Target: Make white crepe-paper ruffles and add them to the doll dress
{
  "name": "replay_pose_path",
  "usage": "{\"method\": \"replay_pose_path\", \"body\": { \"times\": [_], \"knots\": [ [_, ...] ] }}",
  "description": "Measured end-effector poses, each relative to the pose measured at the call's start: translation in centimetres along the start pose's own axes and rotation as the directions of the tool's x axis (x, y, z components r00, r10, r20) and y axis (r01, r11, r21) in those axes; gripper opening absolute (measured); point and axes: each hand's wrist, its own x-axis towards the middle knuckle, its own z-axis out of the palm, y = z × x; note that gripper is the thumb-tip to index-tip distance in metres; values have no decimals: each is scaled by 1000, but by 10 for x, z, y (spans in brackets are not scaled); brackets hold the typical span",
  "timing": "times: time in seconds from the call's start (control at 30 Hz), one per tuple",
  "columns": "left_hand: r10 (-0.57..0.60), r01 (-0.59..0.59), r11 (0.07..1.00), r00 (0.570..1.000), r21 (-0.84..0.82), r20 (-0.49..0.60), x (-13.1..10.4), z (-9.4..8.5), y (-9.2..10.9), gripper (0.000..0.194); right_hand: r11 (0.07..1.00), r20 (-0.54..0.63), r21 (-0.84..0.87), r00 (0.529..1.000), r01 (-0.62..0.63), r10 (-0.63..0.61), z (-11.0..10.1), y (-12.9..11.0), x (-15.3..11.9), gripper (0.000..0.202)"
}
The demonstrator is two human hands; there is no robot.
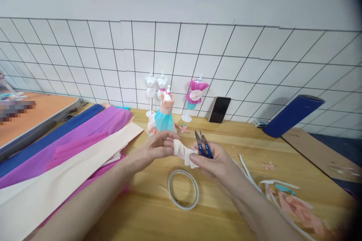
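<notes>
A small pale pink, ruffled strip of paper or cloth (185, 154) is stretched between my hands above the wooden table (147, 214). My left hand (158, 147) pinches its left end between thumb and fingers. The right end is held by my right hand (212, 160), which also keeps blue-handled thread snips (204, 147) in its fingers, blades pointing up and apart. Just below the strip lies a roll of tape (183, 189). Behind my hands stands a small mannequin in a peach and turquoise dress (165, 115).
Coloured sheets (76, 158) cover the left side. White mannequins (151, 86), a magenta-dressed one (196, 94) and a phone (220, 109) stand by the tiled wall. A blue cylinder (291, 116) leans at right, with scraps (299, 209) nearer the front.
</notes>
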Motion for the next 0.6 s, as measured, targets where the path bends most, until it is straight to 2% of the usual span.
{"method": "replay_pose_path", "body": {
  "times": [0.1,0.17,0.2,0.3,0.37,0.47,0.6],
  "knots": [
    [81,-55,982,987,180,-142,3,7,1,44,998,-8,-36,999,49,-49,-2,-10,2,24],
    [133,-82,961,974,264,-183,4,11,4,45,994,-24,-80,997,72,-74,-2,-15,2,23],
    [139,-91,964,973,249,-184,5,12,6,44,992,-29,-97,996,82,-85,-2,-16,2,23],
    [85,-83,996,979,21,-184,9,16,7,48,987,-21,-121,994,101,-104,-1,-15,3,23],
    [30,-59,991,972,-119,-232,12,21,5,49,988,-28,-122,994,99,-103,-1,-11,5,24],
    [-68,-9,973,944,-230,-322,16,31,1,38,988,-35,-103,992,115,-119,0,-3,9,27],
    [-127,-13,934,922,-357,-366,19,43,0,34,986,-73,-93,987,138,-145,-2,5,11,31]
  ]
}}
